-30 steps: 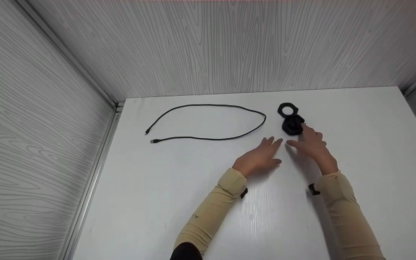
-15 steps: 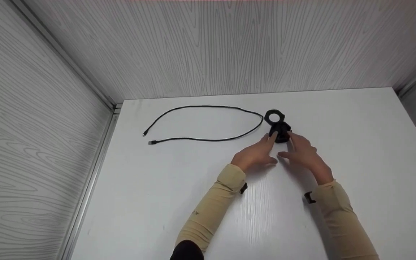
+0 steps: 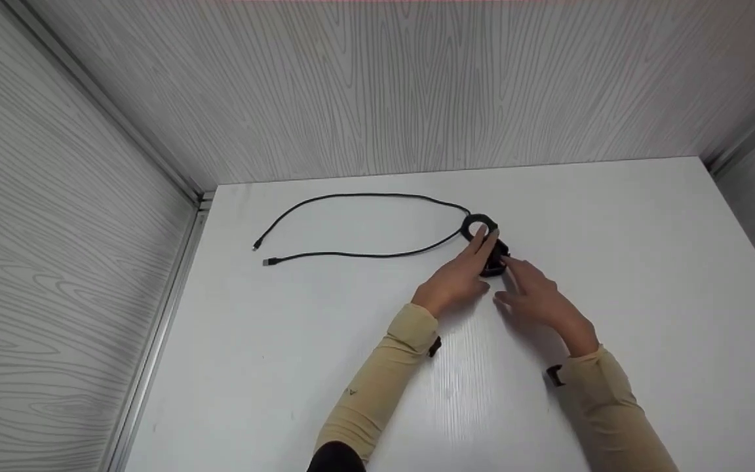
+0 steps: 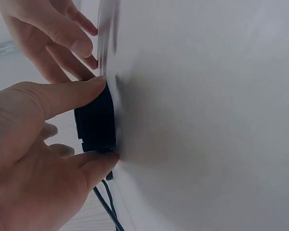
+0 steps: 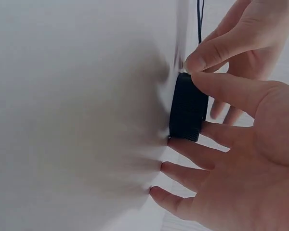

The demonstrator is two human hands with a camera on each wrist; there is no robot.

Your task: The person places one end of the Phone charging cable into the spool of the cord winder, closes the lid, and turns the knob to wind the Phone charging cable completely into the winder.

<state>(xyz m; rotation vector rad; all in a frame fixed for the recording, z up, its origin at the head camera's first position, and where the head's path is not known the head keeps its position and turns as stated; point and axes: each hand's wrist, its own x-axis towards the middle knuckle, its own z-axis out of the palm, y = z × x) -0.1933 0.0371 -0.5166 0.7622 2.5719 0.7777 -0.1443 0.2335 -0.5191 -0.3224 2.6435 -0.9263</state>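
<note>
In the head view, a small black hexagonal case [image 3: 497,261] lies on the white table, its ring-shaped lid [image 3: 468,227] swung out at the far left. The ring overlaps the right bend of a black USB cable [image 3: 377,255]. My left hand [image 3: 451,283] reaches over the case's left side, fingers across the hinge area. In the left wrist view, its thumb and a finger pinch the case wall [image 4: 96,120]. My right hand [image 3: 538,298] is at the case's right side. In the right wrist view, its thumb and fingers bracket the case's edges. The case's interior is mostly hidden.
The cable runs left in an open loop, with a USB plug [image 3: 271,261] and a smaller plug [image 3: 257,245] at its ends. Wood-grain panels stand behind the table [image 3: 613,262] and on both sides. A dark rounded object [image 3: 337,457] shows at the bottom edge.
The case and its ring lid have moved left and nearer, onto the cable's bend. My right hand has travelled with them; my left hand has come from beside the case to hold it.
</note>
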